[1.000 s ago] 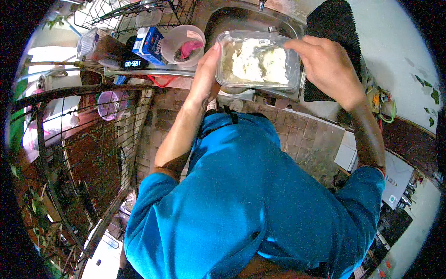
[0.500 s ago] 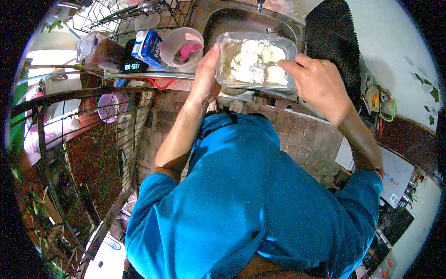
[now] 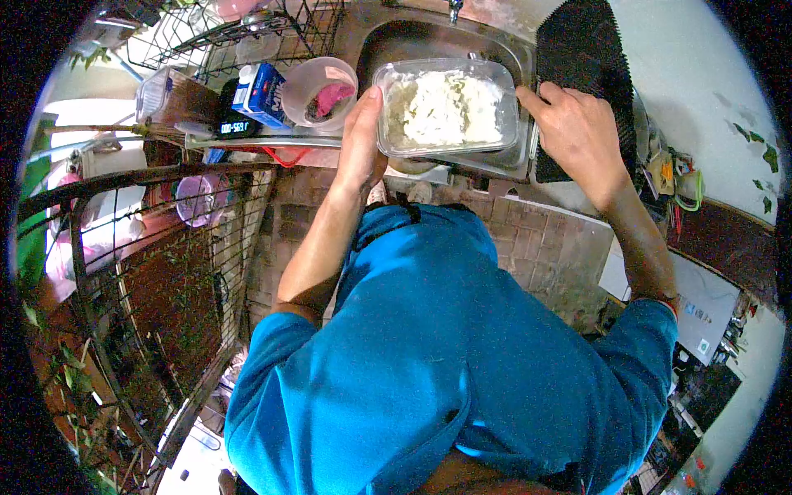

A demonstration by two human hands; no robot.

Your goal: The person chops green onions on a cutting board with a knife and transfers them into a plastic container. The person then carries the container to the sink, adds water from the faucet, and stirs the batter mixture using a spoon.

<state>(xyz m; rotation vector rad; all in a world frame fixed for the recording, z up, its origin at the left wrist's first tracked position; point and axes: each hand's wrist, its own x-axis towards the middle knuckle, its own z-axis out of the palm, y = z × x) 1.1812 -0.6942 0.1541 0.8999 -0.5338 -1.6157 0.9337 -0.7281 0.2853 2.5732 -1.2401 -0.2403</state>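
Steel sink (image 3: 412, 40) beyond fingers; clear tub (image 3: 452, 151) right of left hand (image 3: 360, 142), gripped by it, long axis toward right hand (image 3: 579, 139), fingers curled just beside rim, can't tell if holding anything

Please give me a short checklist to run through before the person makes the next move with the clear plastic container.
1. Left hand gripping the container at its side: ok.
2. White contents inside the walls, none seen on the rim: ok.
3. Right hand holding a utensil: cannot tell; its fingertips are by the right rim.
4. Container level: cannot tell from this single overhead view.
5. Milk carton apart from the container: ok, with the round tub between them.
6. Container set down on a surface: not ok, as it is held up in front of the sink.
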